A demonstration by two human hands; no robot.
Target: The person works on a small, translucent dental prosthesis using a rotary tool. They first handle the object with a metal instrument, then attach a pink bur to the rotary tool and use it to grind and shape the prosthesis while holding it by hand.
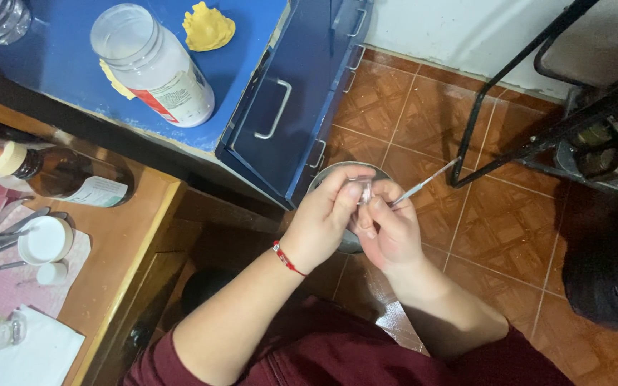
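My left hand [321,223] pinches a small clear glass vial [363,189] between thumb and fingers, over a round metal bowl [329,176] on the floor. My right hand [389,230] grips a thin metal-tipped tool [423,186] like a pen, its far end pointing up to the right. Both hands touch around the vial, above the tiled floor. A red string bracelet [287,260] circles my left wrist. Most of the bowl is hidden behind my hands.
A blue metal cabinet [280,107] with drawer handles stands left, with a large white-lidded jar [153,66] and yellow plaster cast [208,27] on top. A wooden desk [119,236] holds a brown bottle [59,171], white lid [45,239] and tools. A black metal frame [538,86] stands right.
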